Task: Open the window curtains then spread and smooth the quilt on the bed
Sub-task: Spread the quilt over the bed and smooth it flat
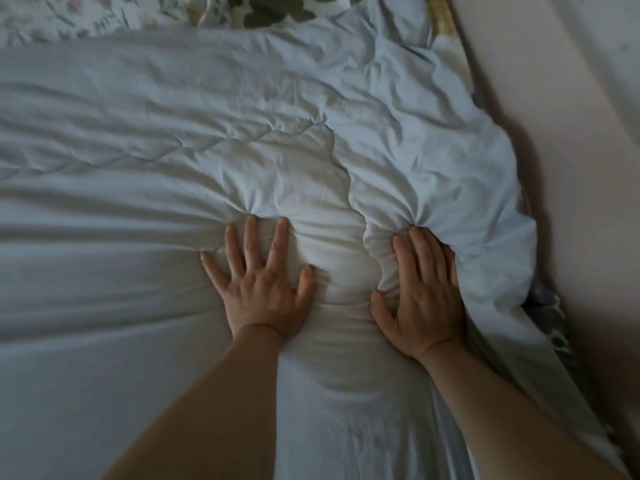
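A pale blue-grey quilt (173, 140) covers nearly the whole bed, lying flat on the left and bunched into thick folds on the right. My left hand (263, 282) presses palm down on it near the middle, fingers spread, with creases fanning out from the fingertips. My right hand (424, 299) lies flat beside it, fingers together, pushing against a raised fold at the quilt's right edge. Neither hand grips the cloth. No window or curtains are in view.
A leaf-patterned pillow (273, 8) lies at the head of the bed, at the top of the view. A plain pale wall (571, 150) runs along the bed's right side. A patterned sheet (550, 317) shows in the narrow gap between quilt and wall.
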### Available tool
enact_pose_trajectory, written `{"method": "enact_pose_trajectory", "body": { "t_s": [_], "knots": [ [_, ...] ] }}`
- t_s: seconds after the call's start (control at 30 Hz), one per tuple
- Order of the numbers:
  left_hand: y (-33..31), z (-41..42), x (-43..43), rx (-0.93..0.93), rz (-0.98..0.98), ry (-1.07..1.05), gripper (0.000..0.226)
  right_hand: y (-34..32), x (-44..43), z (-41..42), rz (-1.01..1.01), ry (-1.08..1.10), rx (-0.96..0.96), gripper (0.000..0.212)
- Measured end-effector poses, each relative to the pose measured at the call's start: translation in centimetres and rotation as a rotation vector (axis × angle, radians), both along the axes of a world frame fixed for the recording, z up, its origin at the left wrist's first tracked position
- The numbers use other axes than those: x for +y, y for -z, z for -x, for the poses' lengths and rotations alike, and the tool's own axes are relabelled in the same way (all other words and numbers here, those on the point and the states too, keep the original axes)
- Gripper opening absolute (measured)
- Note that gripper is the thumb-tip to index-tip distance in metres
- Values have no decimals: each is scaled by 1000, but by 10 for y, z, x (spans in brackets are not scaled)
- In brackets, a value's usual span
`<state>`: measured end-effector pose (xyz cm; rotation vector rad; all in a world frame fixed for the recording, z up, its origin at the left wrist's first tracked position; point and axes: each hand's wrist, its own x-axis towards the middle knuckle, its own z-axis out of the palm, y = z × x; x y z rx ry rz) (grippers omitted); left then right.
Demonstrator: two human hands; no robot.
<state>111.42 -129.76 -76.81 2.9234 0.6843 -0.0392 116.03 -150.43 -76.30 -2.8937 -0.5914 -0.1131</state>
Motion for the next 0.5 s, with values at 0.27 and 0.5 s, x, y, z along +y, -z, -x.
{"method": "enact_pose_trajectory", "body": {
  "t_s": [0.27, 0.5],
  "knots": [
    [-1, -3, 4, 0, 28, 5, 80, -37, 51, -71, -202, 96, -154, 44],
    [-1, -3, 4, 8, 31, 4, 82, -105, 101, -213, -121, 397, 155, 66]
  ]
}}
